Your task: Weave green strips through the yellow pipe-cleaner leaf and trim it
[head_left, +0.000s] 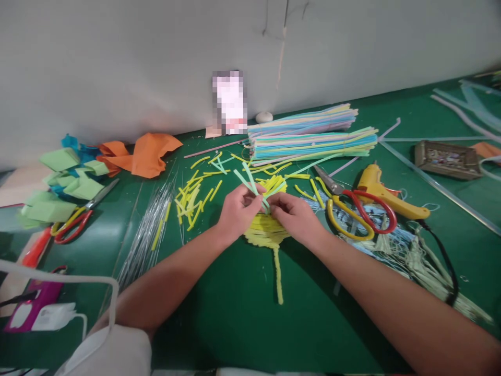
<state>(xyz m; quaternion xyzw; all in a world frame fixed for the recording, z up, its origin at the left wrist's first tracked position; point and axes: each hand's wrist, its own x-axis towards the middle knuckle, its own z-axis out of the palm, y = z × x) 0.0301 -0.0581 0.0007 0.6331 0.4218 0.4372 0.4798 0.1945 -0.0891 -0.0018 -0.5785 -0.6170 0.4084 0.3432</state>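
My left hand [238, 210] and my right hand [294, 215] meet over the middle of the table, both closed with fingertips pinched. Between them are light green pipe cleaners [246, 179] that cross, with their ends sticking up past my left fingers. Just under my hands lies a yellow leaf shape made of pipe cleaners [266, 236], its single stem pointing toward me. Its upper part is partly covered by my fingers. Short cut yellow pipe cleaners [191, 198] are scattered left of my left hand. Scissors with red and yellow handles [352, 209] lie right of my right hand.
Bundles of pastel pipe cleaners [313, 143] lie behind, near a propped phone [230, 102]. A yellow glue gun [391, 193], tassels [407, 250] and a small tray [420, 162] are at right. Thin wires [146, 230], another pair of scissors [80, 219] and orange paper [152, 154] lie left.
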